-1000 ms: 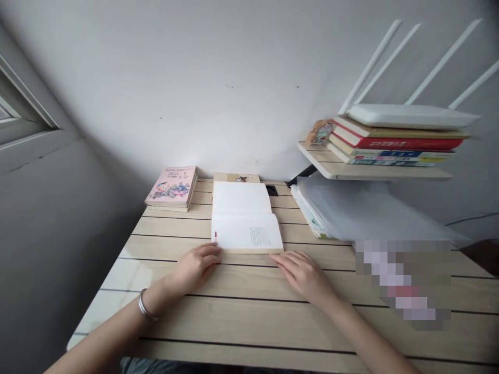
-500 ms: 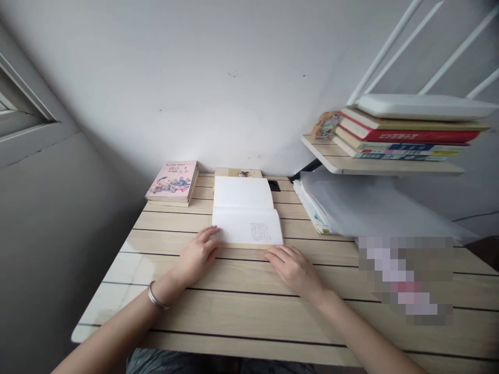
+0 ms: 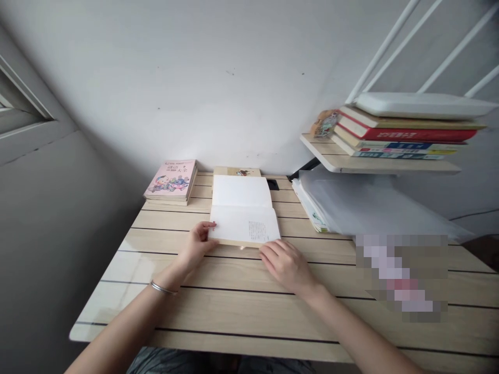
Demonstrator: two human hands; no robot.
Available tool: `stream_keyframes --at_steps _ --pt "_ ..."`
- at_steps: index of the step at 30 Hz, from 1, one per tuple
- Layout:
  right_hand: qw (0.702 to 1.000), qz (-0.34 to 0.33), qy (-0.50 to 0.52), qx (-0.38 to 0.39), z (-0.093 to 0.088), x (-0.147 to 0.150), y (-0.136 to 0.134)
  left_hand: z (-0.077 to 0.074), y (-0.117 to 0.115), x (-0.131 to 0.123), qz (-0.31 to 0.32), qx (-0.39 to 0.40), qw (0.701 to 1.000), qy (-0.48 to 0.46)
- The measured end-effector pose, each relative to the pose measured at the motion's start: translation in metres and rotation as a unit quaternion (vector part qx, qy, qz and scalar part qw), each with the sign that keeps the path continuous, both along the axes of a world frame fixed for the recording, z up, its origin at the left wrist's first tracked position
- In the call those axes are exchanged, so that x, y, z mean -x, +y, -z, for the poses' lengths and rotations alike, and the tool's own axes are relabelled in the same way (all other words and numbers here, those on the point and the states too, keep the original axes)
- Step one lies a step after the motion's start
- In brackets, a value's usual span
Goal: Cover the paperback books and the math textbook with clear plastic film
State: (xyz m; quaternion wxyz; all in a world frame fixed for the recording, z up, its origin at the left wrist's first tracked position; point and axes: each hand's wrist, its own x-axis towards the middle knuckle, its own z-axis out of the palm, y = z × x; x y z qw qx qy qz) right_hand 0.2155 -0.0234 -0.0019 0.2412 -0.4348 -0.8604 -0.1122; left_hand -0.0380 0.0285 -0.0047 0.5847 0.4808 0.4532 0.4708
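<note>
The left hand (image 3: 196, 245) reaches forward on a bare forearm, a bracelet (image 3: 163, 289) at the wrist. Its grip is narrow and pinches the near left corner of the book (image 3: 242, 208), thumb on the page, fingers at the edge. The right hand (image 3: 286, 265) lies palm down on the desk (image 3: 241, 306), its grip wide and holding nothing, fingertips touching the book's near edge by the right corner. The book lies open mid-desk, between the hands and the wall. A tan book (image 3: 237, 171) touches its far edge, and pink books (image 3: 171, 181) sit to the left. On the right, a shelf (image 3: 374, 165) bears a stack (image 3: 393, 140) of books with a flat white box (image 3: 424, 104) on top; below it, folders (image 3: 351, 208) lie on the desk
</note>
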Motion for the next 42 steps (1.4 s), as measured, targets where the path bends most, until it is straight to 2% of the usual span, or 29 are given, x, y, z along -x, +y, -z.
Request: stream_keyframes --at_steps 2,5,9,12,16,21,27,29,32,36,39,42 --pt "1.000 -0.005 0.002 -0.006 -0.002 0.008 0.002 -0.005 -0.002 -0.004 0.000 0.019 0.999 -0.040" --pt "1.000 -0.027 -0.002 -0.014 -0.004 0.023 0.005 -0.009 -0.007 -0.009 -0.012 0.028 0.998 -0.050" --pt "0.999 -0.039 -0.008 -0.014 -0.004 0.042 0.008 -0.005 -0.010 -0.015 -0.071 0.027 0.997 -0.026" --pt "1.000 -0.007 0.010 0.006 -0.004 0.051 0.010 0.000 -0.009 -0.016 -0.105 0.041 0.994 0.011" --pt "0.998 0.035 0.040 0.026 -0.006 0.060 0.013 0.002 -0.007 -0.019 -0.103 0.044 0.993 0.040" --pt "0.994 0.052 0.078 0.054 -0.005 0.070 0.018 0.000 -0.008 -0.022 -0.093 0.053 0.994 -0.023" --pt "0.991 0.102 0.068 0.048 0.002 0.075 0.026 -0.001 -0.012 -0.021 -0.077 0.048 0.995 -0.045" --pt "0.993 0.091 0.067 0.046 0.001 0.075 0.026 -0.001 -0.013 -0.020 -0.067 0.045 0.995 -0.056" --pt "0.995 0.028 0.067 0.066 -0.002 0.074 0.022 -0.001 -0.012 -0.019 -0.055 0.064 0.994 -0.073" --pt "0.996 -0.032 0.051 0.071 -0.006 0.071 0.017 -0.001 -0.010 -0.019 -0.070 0.086 0.991 -0.068" --pt "0.994 -0.044 0.072 0.066 -0.006 0.070 0.017 0.002 -0.008 -0.021 -0.088 0.081 0.991 -0.054" --pt "0.992 -0.026 0.097 0.072 -0.005 0.072 0.020 0.004 -0.006 -0.023 -0.099 0.074 0.991 -0.046"
